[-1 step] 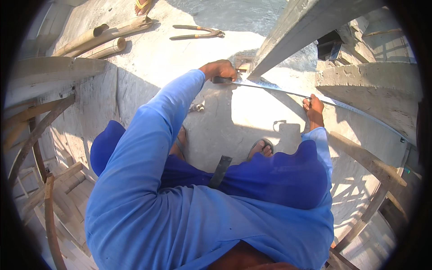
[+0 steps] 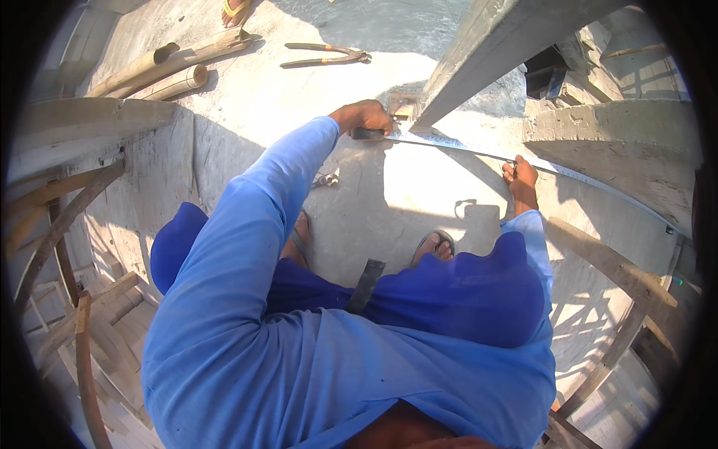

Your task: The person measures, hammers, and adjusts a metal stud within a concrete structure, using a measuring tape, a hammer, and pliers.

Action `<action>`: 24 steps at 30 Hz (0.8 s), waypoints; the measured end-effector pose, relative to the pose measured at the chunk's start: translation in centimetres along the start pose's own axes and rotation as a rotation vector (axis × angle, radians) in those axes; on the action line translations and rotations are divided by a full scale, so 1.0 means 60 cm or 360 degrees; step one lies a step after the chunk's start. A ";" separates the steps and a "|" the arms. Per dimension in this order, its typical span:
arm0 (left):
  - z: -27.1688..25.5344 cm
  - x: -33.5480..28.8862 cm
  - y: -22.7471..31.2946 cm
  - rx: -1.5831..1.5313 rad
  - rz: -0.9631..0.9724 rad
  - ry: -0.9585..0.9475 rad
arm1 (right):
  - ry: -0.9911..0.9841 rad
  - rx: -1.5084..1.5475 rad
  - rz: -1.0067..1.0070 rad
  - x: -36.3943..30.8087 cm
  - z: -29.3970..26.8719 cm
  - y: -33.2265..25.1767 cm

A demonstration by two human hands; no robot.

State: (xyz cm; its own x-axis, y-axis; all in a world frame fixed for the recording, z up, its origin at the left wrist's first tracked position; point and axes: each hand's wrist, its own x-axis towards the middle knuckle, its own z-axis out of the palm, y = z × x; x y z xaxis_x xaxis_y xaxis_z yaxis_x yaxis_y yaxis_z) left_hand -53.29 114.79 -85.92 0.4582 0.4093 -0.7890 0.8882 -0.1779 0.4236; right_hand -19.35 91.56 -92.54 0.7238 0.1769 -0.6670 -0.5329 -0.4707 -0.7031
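My left hand is stretched forward and closed around the dark handle end of a long thin metal strip. The strip runs rightward across the concrete floor toward the low wall on the right. My right hand pinches the same strip further along, fingers curled over it. Both arms wear blue long sleeves. My sandalled feet stand on the floor just below the strip. A slanted concrete beam rises right beside my left hand.
Long-handled cutters lie on the floor at the back. Bamboo poles lie at the back left. A small metal piece rests near my left foot. Wooden scaffolding rails edge both sides. Someone's yellow sandal shows at the top.
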 end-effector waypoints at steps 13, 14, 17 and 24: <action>0.058 0.018 -0.067 0.0146 0.0813 -0.0241 | -0.0361 0.1093 0.0010 -0.006 -0.054 0.021; 0.069 0.014 -0.063 0.0332 0.1174 -0.0270 | -0.0302 0.1246 -0.0117 0.000 -0.067 0.024; 0.086 -0.021 0.011 0.0402 0.1276 -0.0450 | -0.0070 0.1076 -0.0795 0.061 -0.171 0.030; 0.142 -0.070 0.094 -0.0235 0.0601 -0.0644 | 0.0130 0.1640 -0.0438 0.003 -0.209 -0.039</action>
State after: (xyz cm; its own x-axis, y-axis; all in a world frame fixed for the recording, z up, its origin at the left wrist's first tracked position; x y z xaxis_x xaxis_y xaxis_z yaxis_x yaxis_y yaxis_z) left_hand -49.92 104.40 -83.99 0.7448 -0.0388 -0.6662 0.6598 -0.1062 0.7439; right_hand -12.48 81.85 -87.92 0.8824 0.0892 -0.4621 -0.4326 0.5403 -0.7217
